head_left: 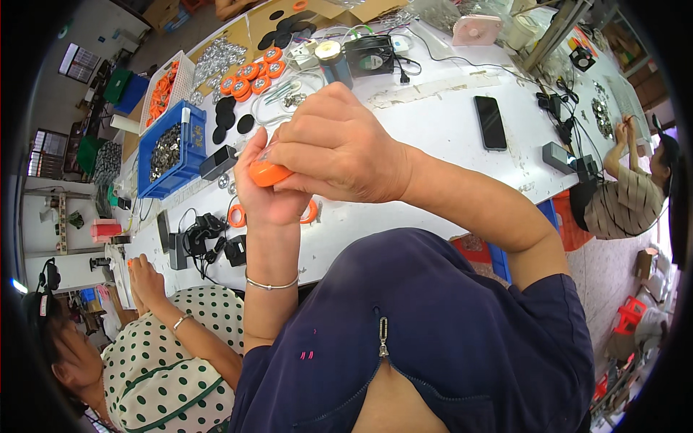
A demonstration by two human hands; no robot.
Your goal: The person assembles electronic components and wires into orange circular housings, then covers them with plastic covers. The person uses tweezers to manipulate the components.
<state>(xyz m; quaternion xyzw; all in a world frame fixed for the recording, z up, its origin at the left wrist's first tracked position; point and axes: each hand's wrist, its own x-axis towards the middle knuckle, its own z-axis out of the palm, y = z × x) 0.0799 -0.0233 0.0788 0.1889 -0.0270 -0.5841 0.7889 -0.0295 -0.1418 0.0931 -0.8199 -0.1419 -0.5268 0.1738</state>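
Observation:
Above the white table, both my hands are closed on one round orange plastic case [268,172]. My left hand [271,206] cups it from below and the left side, with its thumb up. From the right, my right hand [343,148] wraps over the top, its knuckles hiding most of the case. Whether its fingers also pinch something small cannot be made out. Under my hands lie an orange ring [236,215] and another orange ring [310,212], partly hidden by my left wrist. Small silver discs [223,180] lie left of my hands.
A blue bin [172,162] of metal parts and a white basket [164,90] of orange pieces stand left. Orange cases [249,72], black discs [225,115] and a spool [332,61] lie beyond. A phone [490,123] lies right. Co-workers sit left [166,353] and right [624,198].

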